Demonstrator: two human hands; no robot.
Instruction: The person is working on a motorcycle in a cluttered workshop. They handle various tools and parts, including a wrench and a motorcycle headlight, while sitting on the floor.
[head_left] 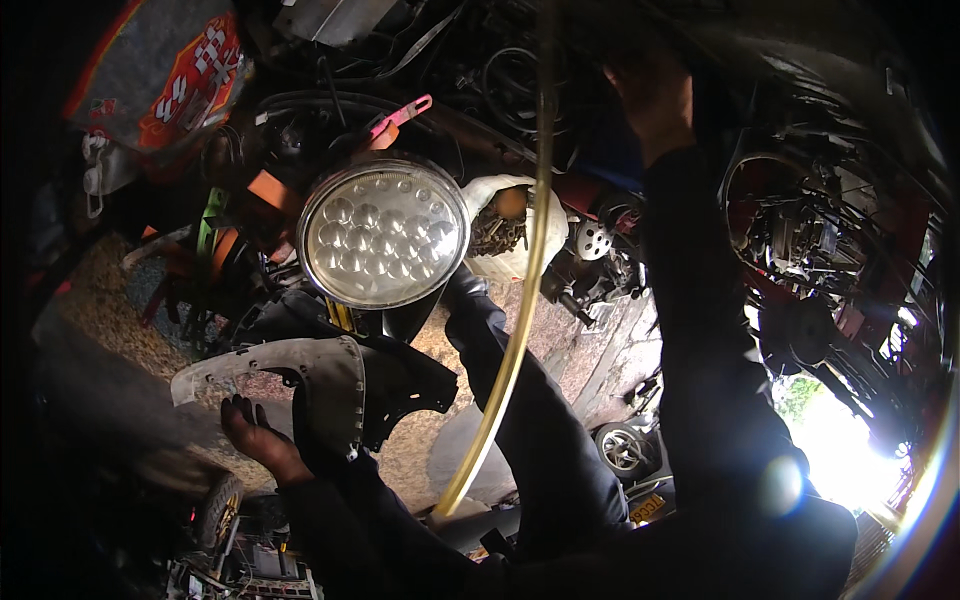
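Note:
My left hand (256, 438) grips the lower edge of a grey and black plastic headlight cowl (320, 385), fingers curled under it. A round headlight (382, 232) with several small lenses sits at the top of the cowl and faces me. My right hand (655, 95) is raised high into the dark clutter at the top, on a dark sleeve; whether it holds anything cannot be made out. A yellowish curved tube (520, 300) arcs from the top down just left of that arm. A dark blue clothed limb (540, 420) runs up behind the headlight, its end hidden.
A white sack (530, 245) of rusty metal parts stands behind the headlight. Orange straps (265, 190) and a red and grey printed panel (165, 80) are at upper left. Engine parts (592, 262), a wheel (622, 450) and motorcycle frames (800, 230) crowd the speckled floor (590, 350).

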